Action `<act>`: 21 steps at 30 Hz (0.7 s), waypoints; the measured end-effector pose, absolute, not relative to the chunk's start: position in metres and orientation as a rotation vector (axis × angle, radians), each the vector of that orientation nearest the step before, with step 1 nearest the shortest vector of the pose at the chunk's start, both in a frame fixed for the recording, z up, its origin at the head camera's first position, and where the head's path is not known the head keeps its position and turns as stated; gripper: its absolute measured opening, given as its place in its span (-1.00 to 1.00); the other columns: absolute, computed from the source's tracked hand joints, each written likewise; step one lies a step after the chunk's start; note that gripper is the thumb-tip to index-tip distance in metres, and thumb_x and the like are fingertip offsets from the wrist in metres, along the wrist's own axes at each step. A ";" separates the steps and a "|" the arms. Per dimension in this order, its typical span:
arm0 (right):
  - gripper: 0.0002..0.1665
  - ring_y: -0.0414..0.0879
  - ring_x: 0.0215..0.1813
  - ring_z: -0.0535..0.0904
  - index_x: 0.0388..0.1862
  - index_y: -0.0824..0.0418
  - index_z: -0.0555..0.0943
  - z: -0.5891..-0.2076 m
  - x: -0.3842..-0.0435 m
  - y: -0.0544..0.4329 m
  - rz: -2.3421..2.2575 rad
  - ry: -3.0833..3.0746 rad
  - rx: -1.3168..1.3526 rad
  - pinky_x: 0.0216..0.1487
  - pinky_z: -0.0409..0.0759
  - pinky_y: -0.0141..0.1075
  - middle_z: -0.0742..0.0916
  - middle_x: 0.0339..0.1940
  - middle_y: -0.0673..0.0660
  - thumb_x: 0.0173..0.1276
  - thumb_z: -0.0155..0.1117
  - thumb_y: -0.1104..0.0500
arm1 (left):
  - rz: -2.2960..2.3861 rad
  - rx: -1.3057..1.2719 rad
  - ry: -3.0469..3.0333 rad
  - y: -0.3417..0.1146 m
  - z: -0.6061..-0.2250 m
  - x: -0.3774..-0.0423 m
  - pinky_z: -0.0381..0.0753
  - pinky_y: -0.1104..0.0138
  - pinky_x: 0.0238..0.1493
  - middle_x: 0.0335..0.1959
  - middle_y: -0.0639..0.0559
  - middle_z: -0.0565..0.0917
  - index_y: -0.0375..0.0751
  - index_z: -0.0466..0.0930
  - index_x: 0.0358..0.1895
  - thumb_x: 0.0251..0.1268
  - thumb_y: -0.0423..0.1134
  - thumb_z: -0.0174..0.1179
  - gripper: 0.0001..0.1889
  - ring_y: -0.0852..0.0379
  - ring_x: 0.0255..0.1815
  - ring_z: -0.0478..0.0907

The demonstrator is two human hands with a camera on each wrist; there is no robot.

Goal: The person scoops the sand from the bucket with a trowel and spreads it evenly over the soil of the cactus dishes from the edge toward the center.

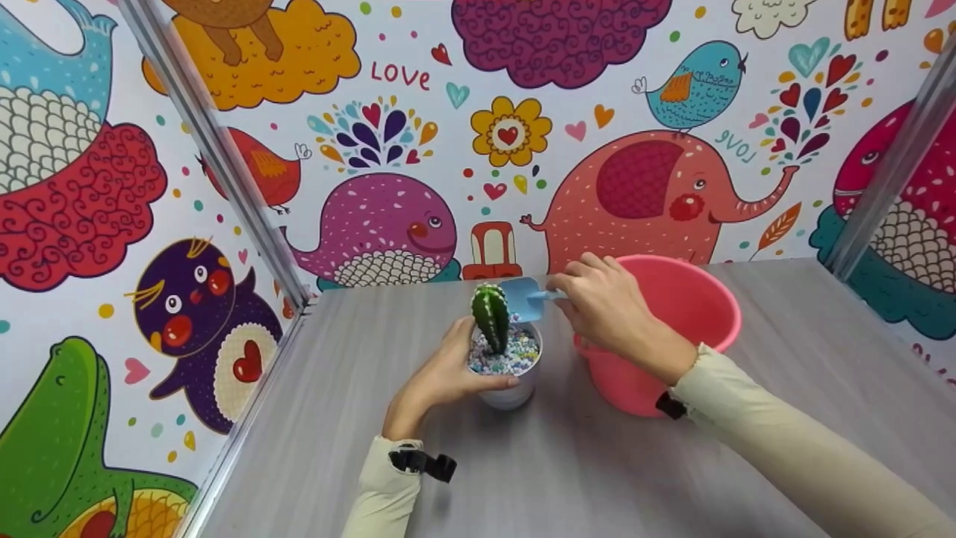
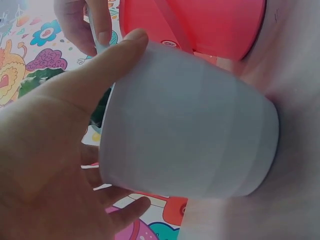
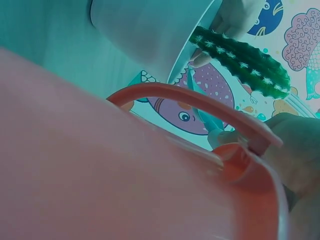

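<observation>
A white flower pot [image 1: 508,394] stands on the table, filled with small multicoloured pebbles [image 1: 515,357]. A green cactus [image 1: 490,317] rises from the pebbles. My left hand [image 1: 448,370] holds the pot from its left side, the thumb across the near wall and the other fingers behind it, as the left wrist view shows. My right hand [image 1: 609,306] grips the handle of a light blue toy shovel [image 1: 526,299]. The shovel's blade is tilted down at the pot's far right rim, beside the cactus. In the right wrist view the bucket hides much of the shovel.
A pink bucket [image 1: 635,388] with a handle stands right of the pot, under my right forearm. The grey wood-grain table [image 1: 358,336] ends at a printed cartoon wall [image 1: 508,202] behind. Metal posts [image 1: 224,157] rise at the left and right corners.
</observation>
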State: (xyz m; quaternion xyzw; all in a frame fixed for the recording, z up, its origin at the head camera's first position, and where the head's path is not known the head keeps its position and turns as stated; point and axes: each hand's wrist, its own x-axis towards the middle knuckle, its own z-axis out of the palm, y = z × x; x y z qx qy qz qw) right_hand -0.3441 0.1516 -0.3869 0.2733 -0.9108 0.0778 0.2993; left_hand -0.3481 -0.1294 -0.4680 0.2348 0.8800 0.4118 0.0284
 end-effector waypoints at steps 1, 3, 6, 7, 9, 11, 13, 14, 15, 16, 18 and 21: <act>-0.70 0.05 -0.14 0.60 0.05 0.07 0.87 -0.387 -0.344 0.152 0.207 -2.415 0.725 -0.21 0.52 -0.17 0.87 -0.16 0.10 0.34 0.62 0.17 | 1.273 0.727 2.715 -0.129 -0.468 -0.348 0.38 -0.14 0.65 0.66 -0.08 0.28 0.00 0.10 0.73 -0.02 0.30 0.67 0.28 -0.09 0.60 0.33; -0.70 0.05 -0.14 0.60 0.04 0.08 0.87 -0.387 -0.343 0.153 0.207 -2.414 0.722 -0.22 0.52 -0.18 0.87 -0.16 0.11 0.33 0.62 0.17 | 1.278 0.728 2.714 -0.129 -0.468 -0.349 0.38 -0.14 0.65 0.66 -0.08 0.27 0.01 0.10 0.73 -0.03 0.30 0.67 0.28 -0.09 0.61 0.33; -0.71 0.05 -0.14 0.61 0.03 0.09 0.87 -0.386 -0.341 0.155 0.207 -2.431 0.717 -0.21 0.54 -0.17 0.87 -0.16 0.12 0.33 0.63 0.17 | 1.279 0.733 2.716 -0.129 -0.469 -0.349 0.37 -0.13 0.65 0.66 -0.09 0.28 0.01 0.10 0.73 -0.04 0.29 0.68 0.29 -0.08 0.60 0.33; -0.71 0.05 -0.13 0.61 0.02 0.10 0.87 -0.386 -0.340 0.155 0.207 -2.438 0.716 -0.20 0.55 -0.17 0.87 -0.15 0.13 0.32 0.63 0.16 | 1.281 0.735 2.717 -0.129 -0.469 -0.349 0.37 -0.13 0.65 0.66 -0.10 0.28 0.00 0.11 0.73 -0.04 0.28 0.68 0.28 -0.09 0.60 0.33; -0.71 0.05 -0.11 0.62 0.01 0.11 0.87 -0.386 -0.338 0.157 0.208 -2.456 0.716 -0.16 0.57 -0.16 0.87 -0.13 0.13 0.32 0.63 0.16 | 1.280 0.730 2.719 -0.129 -0.469 -0.349 0.37 -0.12 0.65 0.66 -0.11 0.28 0.00 0.13 0.72 -0.04 0.28 0.68 0.27 -0.08 0.59 0.34; -0.72 0.06 -0.09 0.62 -0.01 0.12 0.87 -0.386 -0.335 0.159 0.210 -2.464 0.719 -0.11 0.59 -0.14 0.88 -0.11 0.13 0.30 0.64 0.16 | 1.278 0.729 2.722 -0.129 -0.469 -0.349 0.38 -0.11 0.65 0.65 -0.12 0.28 -0.01 0.14 0.71 -0.04 0.28 0.68 0.27 -0.08 0.58 0.35; -0.72 0.06 -0.08 0.62 -0.03 0.12 0.87 -0.386 -0.332 0.162 0.217 -2.467 0.724 -0.08 0.61 -0.12 0.88 -0.10 0.13 0.28 0.64 0.17 | 1.276 0.727 2.722 -0.129 -0.469 -0.349 0.38 -0.12 0.65 0.65 -0.13 0.28 -0.03 0.15 0.71 -0.03 0.28 0.67 0.26 -0.09 0.58 0.36; -0.72 0.05 -0.08 0.62 -0.03 0.12 0.87 -0.386 -0.330 0.163 0.220 -2.465 0.727 -0.07 0.62 -0.12 0.88 -0.10 0.13 0.27 0.65 0.18 | 1.273 0.724 2.722 -0.129 -0.469 -0.349 0.38 -0.12 0.65 0.65 -0.13 0.27 -0.03 0.14 0.71 -0.03 0.28 0.67 0.26 -0.09 0.58 0.36; -0.71 0.05 -0.08 0.62 -0.04 0.12 0.86 -0.386 -0.329 0.164 0.226 -2.461 0.730 -0.06 0.64 -0.11 0.88 -0.09 0.13 0.25 0.66 0.19 | 1.271 0.720 2.721 -0.129 -0.469 -0.349 0.38 -0.13 0.65 0.65 -0.13 0.27 -0.03 0.14 0.71 -0.03 0.28 0.67 0.26 -0.10 0.58 0.36; -0.71 0.05 -0.08 0.62 -0.04 0.12 0.86 -0.386 -0.327 0.165 0.231 -2.458 0.733 -0.06 0.64 -0.11 0.88 -0.09 0.12 0.24 0.66 0.20 | 1.268 0.716 2.720 -0.129 -0.469 -0.348 0.38 -0.13 0.65 0.65 -0.13 0.27 -0.03 0.13 0.71 -0.03 0.29 0.66 0.26 -0.11 0.58 0.36; -0.69 0.04 -0.08 0.61 -0.04 0.11 0.86 -0.387 -0.325 0.166 0.237 -2.448 0.739 -0.06 0.65 -0.11 0.87 -0.09 0.12 0.22 0.68 0.21 | 1.269 0.704 2.718 -0.130 -0.469 -0.348 0.38 -0.14 0.65 0.65 -0.12 0.27 -0.03 0.13 0.71 -0.03 0.29 0.67 0.27 -0.14 0.59 0.36; -0.68 0.04 -0.08 0.59 -0.05 0.11 0.86 -0.389 -0.323 0.170 0.234 -2.427 0.749 -0.06 0.62 -0.11 0.86 -0.10 0.12 0.20 0.70 0.22 | 1.269 0.699 2.716 -0.128 -0.470 -0.348 0.36 -0.15 0.66 0.65 -0.13 0.27 -0.05 0.11 0.71 -0.02 0.31 0.66 0.28 -0.19 0.61 0.35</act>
